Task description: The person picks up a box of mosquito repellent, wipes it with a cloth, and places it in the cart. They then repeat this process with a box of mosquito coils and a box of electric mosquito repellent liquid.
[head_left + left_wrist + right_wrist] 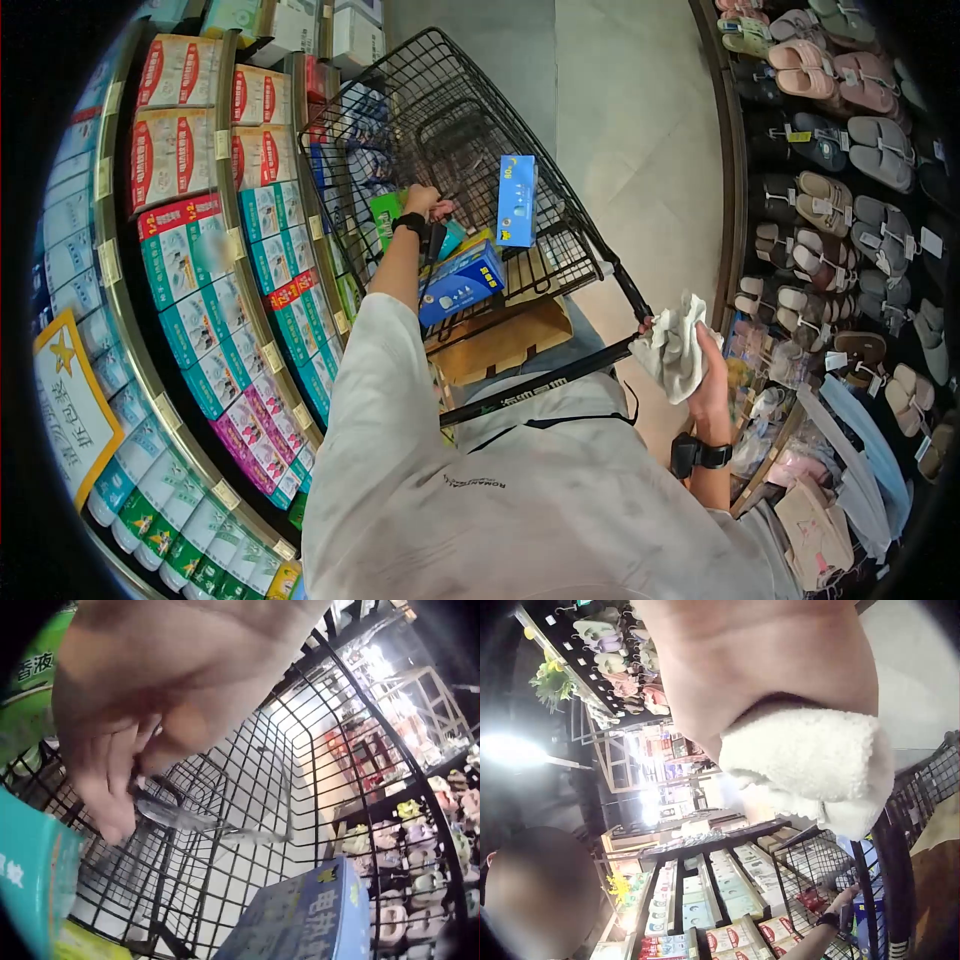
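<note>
Inside the black wire cart [440, 45], my left hand [425, 203] is low beside a green box [384, 218] and a teal package [452, 238]. In the left wrist view, the curled fingers of my left hand [112, 765] pinch a clear, glossy strip [180, 817]. A blue box [462, 283] lies tilted near the cart's handle end; another blue box [517, 200] is at its right side. My right hand [710, 375] grips a crumpled white cloth [672, 350] at the right end of the cart handle [540, 384]. The fleecy cloth [802, 765] hides those fingers in the right wrist view.
Shelves of boxed goods [175, 160] stand close along the left. A rack of slippers [880, 150] lines the right side, past a strip of pale floor [640, 130]. Brown cardboard [510, 345] is under the handle. A person's blurred head [544, 892] shows at lower left.
</note>
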Action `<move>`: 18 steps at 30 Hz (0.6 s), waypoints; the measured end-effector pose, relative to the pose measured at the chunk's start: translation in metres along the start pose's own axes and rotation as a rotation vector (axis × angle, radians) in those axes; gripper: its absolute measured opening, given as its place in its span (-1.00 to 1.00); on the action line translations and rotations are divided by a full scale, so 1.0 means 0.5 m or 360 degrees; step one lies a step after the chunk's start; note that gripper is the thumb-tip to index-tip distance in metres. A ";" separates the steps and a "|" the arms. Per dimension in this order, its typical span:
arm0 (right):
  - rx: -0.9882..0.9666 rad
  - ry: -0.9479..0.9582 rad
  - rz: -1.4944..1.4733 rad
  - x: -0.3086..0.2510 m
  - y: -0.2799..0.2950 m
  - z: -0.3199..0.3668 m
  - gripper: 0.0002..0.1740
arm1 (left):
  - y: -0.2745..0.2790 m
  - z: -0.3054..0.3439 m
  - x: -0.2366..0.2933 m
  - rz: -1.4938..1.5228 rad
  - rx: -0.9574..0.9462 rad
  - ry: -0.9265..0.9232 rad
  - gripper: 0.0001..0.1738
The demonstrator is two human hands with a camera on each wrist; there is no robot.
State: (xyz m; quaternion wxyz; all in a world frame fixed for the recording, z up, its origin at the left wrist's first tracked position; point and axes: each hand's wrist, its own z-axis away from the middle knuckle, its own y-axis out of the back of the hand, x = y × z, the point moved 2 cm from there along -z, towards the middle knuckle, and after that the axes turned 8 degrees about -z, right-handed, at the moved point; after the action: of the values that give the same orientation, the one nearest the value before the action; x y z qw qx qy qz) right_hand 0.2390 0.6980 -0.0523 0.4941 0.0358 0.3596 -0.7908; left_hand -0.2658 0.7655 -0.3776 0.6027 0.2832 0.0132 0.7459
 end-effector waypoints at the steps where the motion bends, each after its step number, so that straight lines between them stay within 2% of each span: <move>1: -0.0020 -0.0009 0.0029 -0.001 -0.006 -0.003 -0.39 | 0.008 0.015 0.011 -0.0030 0.0032 -0.0031 -0.71; 3: -0.0057 -0.0020 0.0063 -0.003 -0.023 -0.005 -0.40 | 0.034 0.054 0.030 -0.0050 0.0078 -0.0068 -0.71; 5: -0.0039 0.0066 0.0279 -0.011 -0.047 -0.013 -0.46 | 0.071 0.099 0.061 -0.0461 0.0131 -0.0394 -0.69; 6: -0.0062 0.0064 0.0286 -0.010 -0.057 -0.018 -0.46 | 0.093 0.122 0.063 -0.0449 0.0152 -0.0398 -0.69; 8: -0.0174 0.0278 0.0529 -0.012 -0.082 -0.031 -0.52 | 0.137 0.170 0.074 -0.0597 0.0091 -0.0635 -0.65; 9: -0.0112 0.0324 0.0596 -0.011 -0.099 -0.032 -0.60 | 0.154 0.221 0.088 -0.0618 0.0059 -0.0618 -0.63; 10: -0.0142 0.0334 0.0602 -0.015 -0.111 -0.036 -0.60 | 0.168 0.278 0.091 -0.0554 0.0039 -0.0717 -0.62; 11: -0.0211 0.0322 0.0859 -0.018 -0.122 -0.040 -0.65 | 0.182 0.332 0.091 -0.0519 -0.0009 -0.0830 -0.61; 12: -0.0275 0.0311 0.1115 -0.020 -0.134 -0.044 -0.68 | 0.194 0.385 0.090 -0.0487 -0.0059 -0.0941 -0.60; 14: -0.0299 0.0362 0.1172 -0.010 -0.157 -0.051 -0.72 | 0.211 0.508 0.089 -0.0336 -0.0275 -0.1098 -0.56; 16: -0.0270 0.0196 0.1213 -0.002 -0.188 -0.062 -0.69 | 0.208 0.640 0.085 -0.0056 -0.0519 -0.1056 -0.53; 18: -0.0277 0.0202 0.1214 0.016 -0.237 -0.059 -0.63 | 0.198 0.737 0.069 0.0035 -0.0794 -0.1077 -0.52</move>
State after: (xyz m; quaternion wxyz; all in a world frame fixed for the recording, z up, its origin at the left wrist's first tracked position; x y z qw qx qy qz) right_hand 0.1304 0.7400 -0.0141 0.7302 0.1736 0.4161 -0.5133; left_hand -0.1966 0.6512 -0.0184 0.6151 0.3576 -0.3695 0.5976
